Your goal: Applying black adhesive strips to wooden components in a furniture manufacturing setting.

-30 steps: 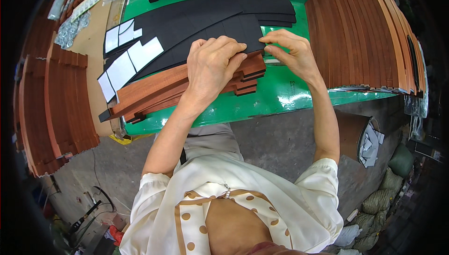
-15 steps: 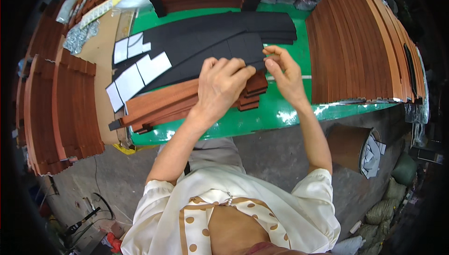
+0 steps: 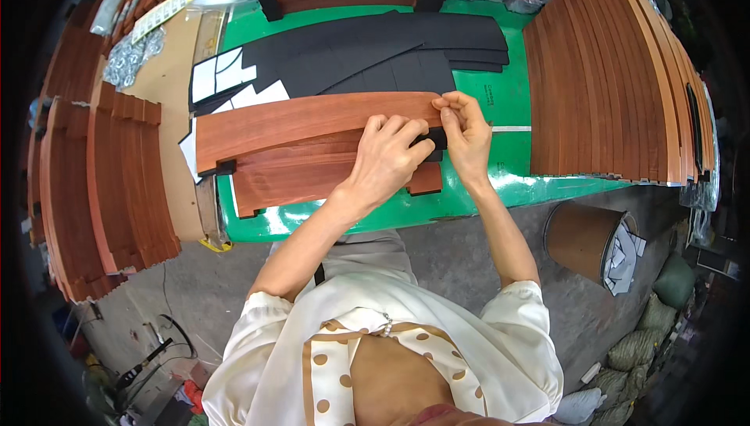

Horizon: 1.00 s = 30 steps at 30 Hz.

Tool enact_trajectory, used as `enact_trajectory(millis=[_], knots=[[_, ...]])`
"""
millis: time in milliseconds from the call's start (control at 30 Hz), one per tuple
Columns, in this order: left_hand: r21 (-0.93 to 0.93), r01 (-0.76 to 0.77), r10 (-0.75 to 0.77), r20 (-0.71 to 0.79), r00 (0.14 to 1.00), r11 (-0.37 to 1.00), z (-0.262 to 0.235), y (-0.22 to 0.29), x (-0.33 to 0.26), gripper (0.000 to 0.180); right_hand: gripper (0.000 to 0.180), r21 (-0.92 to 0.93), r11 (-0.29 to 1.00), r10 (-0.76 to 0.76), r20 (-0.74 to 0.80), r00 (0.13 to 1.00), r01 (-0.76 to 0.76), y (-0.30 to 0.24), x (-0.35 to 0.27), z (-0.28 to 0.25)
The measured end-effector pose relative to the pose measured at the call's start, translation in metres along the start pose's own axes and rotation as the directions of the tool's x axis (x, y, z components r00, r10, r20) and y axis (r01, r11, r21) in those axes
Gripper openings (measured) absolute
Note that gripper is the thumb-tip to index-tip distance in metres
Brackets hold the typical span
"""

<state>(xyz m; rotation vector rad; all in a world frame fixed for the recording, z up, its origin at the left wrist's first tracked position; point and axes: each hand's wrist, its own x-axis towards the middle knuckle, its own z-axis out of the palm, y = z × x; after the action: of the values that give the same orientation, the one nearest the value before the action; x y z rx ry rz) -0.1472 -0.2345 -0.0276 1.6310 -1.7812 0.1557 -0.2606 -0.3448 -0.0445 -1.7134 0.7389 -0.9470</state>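
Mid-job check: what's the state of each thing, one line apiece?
Brown board: brown face showing
Right hand: pinching the board's right end
Left hand: curled against the board
Black sheets: overlapping
White pieces: some partly covered
Bin: open, holding white scraps
Right-side boards: stacked

The green table (image 3: 512, 159) bore overlapping black sheets (image 3: 375, 55) and, nearer its front edge, reddish-brown boards (image 3: 289, 182). Brown slats (image 3: 598, 90) lined its right side, apparently standing on edge.
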Motion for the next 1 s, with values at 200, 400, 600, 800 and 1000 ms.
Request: enact_trajectory(millis=[200, 400, 600, 800, 1000], knots=[[0.175, 0.109, -0.107, -0.02, 0.994, 0.979, -0.066, -0.02, 0.0, 0.034, 0.013, -0.076, 0.996, 0.043, 0.082, 0.996, -0.036, 0.012, 0.005, -0.01], [0.254, 0.297, -0.362, 0.267, 0.893, 0.92, -0.117, -0.069, -0.038, 0.037, 0.015, -0.016, 0.999, 0.037, 0.151, 0.988, -0.035, 0.016, 0.0, -0.014], [0.231, 0.242, -0.299, 0.263, 0.917, 0.943, -0.109, -0.083, -0.025, 0.026, 0.018, -0.01, 0.988, 0.154, 0.174, 0.973, -0.155, 0.013, 0.01, -0.017], [0.19, 0.289, -0.335, 0.291, 0.896, 0.938, -0.1, -0.106, -0.026, 0.024, 0.026, -0.098, 0.986, 0.146, 0.101, 0.984, -0.136, 0.007, 0.023, 0.004], [0.368, 0.442, -0.487, 0.035, 0.872, 0.818, -0.149, -0.131, -0.044, 0.024, 0.031, -0.383, 0.911, 0.205, 0.105, 0.973, -0.15, 0.013, 0.021, -0.01]])
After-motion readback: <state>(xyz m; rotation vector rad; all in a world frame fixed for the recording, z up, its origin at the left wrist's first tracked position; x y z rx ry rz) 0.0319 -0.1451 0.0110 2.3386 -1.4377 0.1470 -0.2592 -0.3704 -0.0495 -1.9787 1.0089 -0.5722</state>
